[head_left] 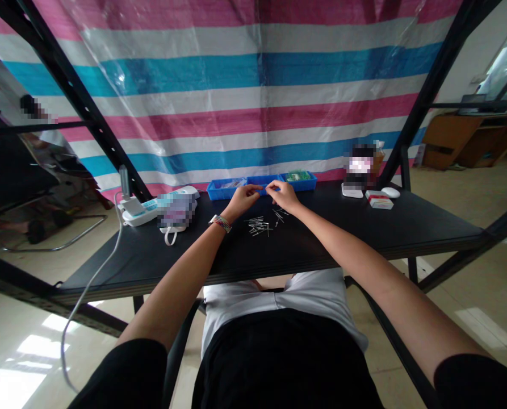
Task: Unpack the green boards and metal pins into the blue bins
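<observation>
My left hand (243, 200) and my right hand (284, 196) are close together over the far middle of the black table, their fingertips pinched and nearly meeting. Whatever is between the fingers is too small to make out. Just behind them stands a blue divided tray (211, 192). Its left compartment holds a clear plastic bag (233, 184), and green small pieces (297, 176) lie in the right one; my hands partly cover the middle. On the table nearer me lies a pile of thin, whitish, pin-like sticks (258, 226). A smaller group of similar sticks (279, 215) rests below my right hand.
A white power strip (139, 215) and a blurred-out pouch-like item (177, 211) sit on the left. On the right are a red-and-white box (379, 199), a white computer mouse (390, 193) and a bottle (378, 159). Black metal posts frame the table (151, 255); a striped sheet (236, 102) hangs behind.
</observation>
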`<act>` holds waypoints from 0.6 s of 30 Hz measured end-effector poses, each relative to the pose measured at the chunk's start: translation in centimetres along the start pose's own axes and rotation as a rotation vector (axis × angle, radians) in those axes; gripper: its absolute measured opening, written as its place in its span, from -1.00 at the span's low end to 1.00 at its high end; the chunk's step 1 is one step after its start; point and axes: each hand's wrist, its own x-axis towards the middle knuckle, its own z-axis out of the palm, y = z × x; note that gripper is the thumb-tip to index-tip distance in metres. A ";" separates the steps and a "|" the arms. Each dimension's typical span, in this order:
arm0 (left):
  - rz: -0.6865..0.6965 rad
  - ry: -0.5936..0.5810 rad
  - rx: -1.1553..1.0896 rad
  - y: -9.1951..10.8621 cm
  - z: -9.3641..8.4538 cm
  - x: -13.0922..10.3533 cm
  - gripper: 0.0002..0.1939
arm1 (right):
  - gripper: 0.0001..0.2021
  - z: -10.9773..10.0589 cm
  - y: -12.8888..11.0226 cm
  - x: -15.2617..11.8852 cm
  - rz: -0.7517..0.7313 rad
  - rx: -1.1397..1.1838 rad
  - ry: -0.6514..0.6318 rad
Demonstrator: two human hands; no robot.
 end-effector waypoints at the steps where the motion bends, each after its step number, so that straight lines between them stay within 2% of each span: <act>1: 0.008 0.020 -0.026 0.1 0.0 0.0 -0.80 | -0.89 0.0 -0.1 0.0 0.036 0.045 -0.018; 3: 0.018 0.062 -0.098 0.2 -0.1 0.1 -0.82 | -0.85 0.1 -0.3 -0.1 0.104 0.139 -0.059; 7: 0.000 0.101 -0.220 0.3 -0.1 -0.1 -0.65 | -0.82 0.3 -0.9 -0.1 0.218 0.307 -0.133; 12: -0.010 0.102 -0.248 0.3 0.0 -0.3 -0.57 | -0.82 0.1 -1.2 -0.2 0.287 0.416 -0.121; 15: -0.025 0.116 -0.242 0.3 0.0 -0.2 -0.55 | -0.87 -0.1 -1.4 -0.2 0.291 0.453 -0.095; 18: -0.098 0.085 -0.240 0.2 0.0 -0.1 -0.55 | -0.85 -0.1 -1.4 -0.2 0.212 0.460 -0.065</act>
